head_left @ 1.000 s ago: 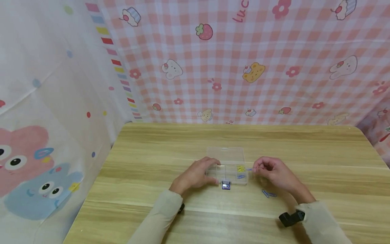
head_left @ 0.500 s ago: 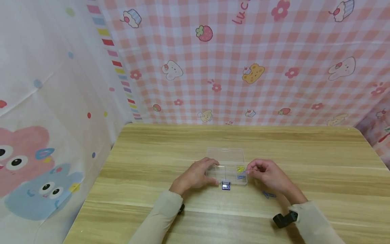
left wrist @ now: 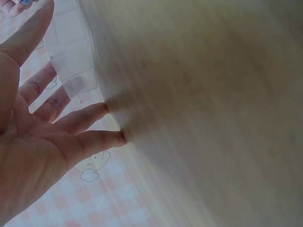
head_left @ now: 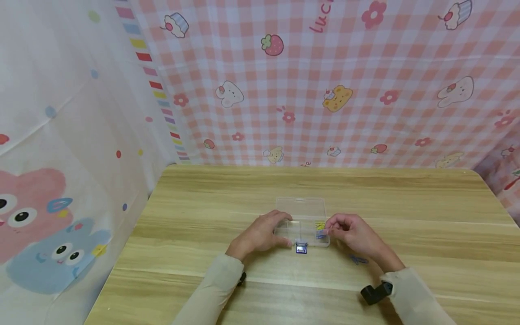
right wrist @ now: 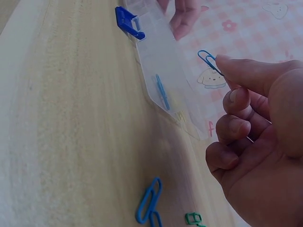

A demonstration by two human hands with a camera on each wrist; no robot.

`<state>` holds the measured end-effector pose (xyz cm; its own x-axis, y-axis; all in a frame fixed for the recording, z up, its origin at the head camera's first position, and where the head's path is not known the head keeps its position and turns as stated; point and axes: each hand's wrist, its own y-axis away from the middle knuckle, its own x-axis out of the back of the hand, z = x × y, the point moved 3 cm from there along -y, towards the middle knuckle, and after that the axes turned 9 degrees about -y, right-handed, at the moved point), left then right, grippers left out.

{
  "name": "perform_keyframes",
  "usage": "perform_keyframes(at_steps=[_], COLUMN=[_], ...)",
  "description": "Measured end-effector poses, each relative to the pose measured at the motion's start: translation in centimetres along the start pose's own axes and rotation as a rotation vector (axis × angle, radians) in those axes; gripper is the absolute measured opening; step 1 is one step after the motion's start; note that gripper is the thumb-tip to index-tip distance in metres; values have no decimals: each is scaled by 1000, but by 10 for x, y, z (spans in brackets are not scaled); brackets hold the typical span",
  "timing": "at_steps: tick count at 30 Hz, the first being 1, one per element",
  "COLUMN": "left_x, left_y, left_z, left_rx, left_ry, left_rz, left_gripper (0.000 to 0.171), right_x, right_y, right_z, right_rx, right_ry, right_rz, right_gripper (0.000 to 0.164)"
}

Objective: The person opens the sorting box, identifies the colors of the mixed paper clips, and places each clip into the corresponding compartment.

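Note:
A clear compartment box [head_left: 308,234] lies with its lid [head_left: 300,207] flipped back. My left hand [head_left: 262,231] holds its left end, thumb at the front wall and fingers toward the back; in the left wrist view two fingertips [left wrist: 113,137] touch the table. Between thumb and index finger my right hand [head_left: 350,232] pinches a blue paper clip [right wrist: 207,59], over the box's right end. Yellow paper clips [head_left: 319,224] lie in a back right compartment. In front of them, another blue paper clip [right wrist: 162,92] shows through the wall.
A blue latch [head_left: 301,248] hangs open at the box's front. Loose blue paper clips [head_left: 359,259] lie on the wooden table [head_left: 203,198] right of the box, near a small green clip [right wrist: 193,218]. A checked cloth [head_left: 252,117] hangs behind the table.
My right hand has moved left with the paper clip, from beside the box to over its right compartments. My left hand has stayed at the box's left end.

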<state>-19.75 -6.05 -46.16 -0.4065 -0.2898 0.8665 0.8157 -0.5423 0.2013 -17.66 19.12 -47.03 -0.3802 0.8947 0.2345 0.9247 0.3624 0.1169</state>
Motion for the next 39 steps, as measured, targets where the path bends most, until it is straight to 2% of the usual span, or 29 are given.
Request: perform_keyframes(at_steps=[19, 32, 39], left_x=[0, 0, 1], left_y=[0, 1, 2], left_z=[0, -1, 0], left_rx=[-9, -16, -20], left_ry=[17, 7, 1], left_rz=[10, 11, 6], left_gripper=[69, 69, 70], right_x=[-1, 31, 43], right_y=[1, 26, 43], right_z=[5, 6, 16], right_rx=[-10, -31, -25], right_ry=[45, 82, 96], right_rz=[-7, 41, 15], right_gripper=[6, 10, 8])
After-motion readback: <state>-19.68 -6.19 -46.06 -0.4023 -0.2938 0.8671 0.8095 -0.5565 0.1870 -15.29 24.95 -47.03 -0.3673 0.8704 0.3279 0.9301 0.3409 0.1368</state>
